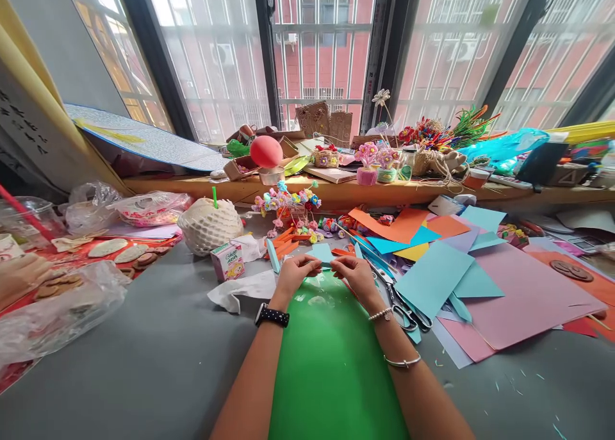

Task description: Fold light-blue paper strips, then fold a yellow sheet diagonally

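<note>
Two hands meet over a small light-blue paper piece (321,254), which we hold just above the far end of a green sheet (331,363). Our left hand (294,272) pinches the paper's left lower edge with fingers curled in; our right hand (356,273) pinches its right lower edge the same way. The fingertips of both hands nearly touch beneath the paper. Our left wrist carries a dark watch band (271,316); our right wrist carries a bead bracelet (381,314), with a thin bangle (402,362) farther up the forearm.

The green sheet lies under both forearms on the grey table (144,363). Just right of the right hand lie scissors (403,309), and beyond them overlapping coloured paper sheets (480,286) in blue, pink, orange and yellow. Left of the left hand we see a crumpled white tissue (240,289), a small drink carton (227,261) and, past it, a white netted round object (210,225) with a green straw. Beyond the fingertips lie orange paper strips (287,238) and small knitted flowers (288,203). A red balloon (266,151) sits on the wooden window ledge (202,187) farther off. Far to the left, clear plastic bags (52,315) cover a red surface.
</note>
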A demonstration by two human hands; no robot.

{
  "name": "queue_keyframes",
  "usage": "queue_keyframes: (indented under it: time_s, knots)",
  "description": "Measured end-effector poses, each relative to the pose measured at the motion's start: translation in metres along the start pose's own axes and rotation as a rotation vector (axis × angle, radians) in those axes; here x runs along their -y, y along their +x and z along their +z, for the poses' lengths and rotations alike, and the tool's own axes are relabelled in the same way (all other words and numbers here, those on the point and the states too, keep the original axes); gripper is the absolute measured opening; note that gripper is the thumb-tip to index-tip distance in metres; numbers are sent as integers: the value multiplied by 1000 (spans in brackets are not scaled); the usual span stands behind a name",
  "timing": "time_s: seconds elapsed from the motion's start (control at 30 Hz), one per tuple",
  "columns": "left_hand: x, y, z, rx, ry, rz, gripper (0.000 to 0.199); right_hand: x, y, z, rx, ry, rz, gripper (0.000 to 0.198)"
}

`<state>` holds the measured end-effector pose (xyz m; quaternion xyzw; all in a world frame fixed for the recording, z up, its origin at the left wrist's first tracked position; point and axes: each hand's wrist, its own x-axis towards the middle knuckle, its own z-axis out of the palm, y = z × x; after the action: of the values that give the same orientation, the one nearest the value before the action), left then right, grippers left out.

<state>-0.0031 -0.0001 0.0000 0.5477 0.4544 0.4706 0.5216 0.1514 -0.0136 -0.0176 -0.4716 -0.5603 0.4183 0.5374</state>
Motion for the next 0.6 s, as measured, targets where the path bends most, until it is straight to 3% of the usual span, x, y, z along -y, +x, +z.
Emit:
queue_keyframes:
  time_s: [0.17,0.3,0.47,0.6]
  knots:
    - [-2,-1,1,4,18,18,24,2,0,2,-10,-6,-4,26]
    - [-1,2,-5,-65,-12,22,24,2,1,-1,-82,42,27,27]
    - [-3,5,-18,-337,-145,60,27,-3,6,-14,-266,128,66,30]
    - [-5,4,-23,-534,-152,85,26,-2,5,-13,-243,14,31,29]
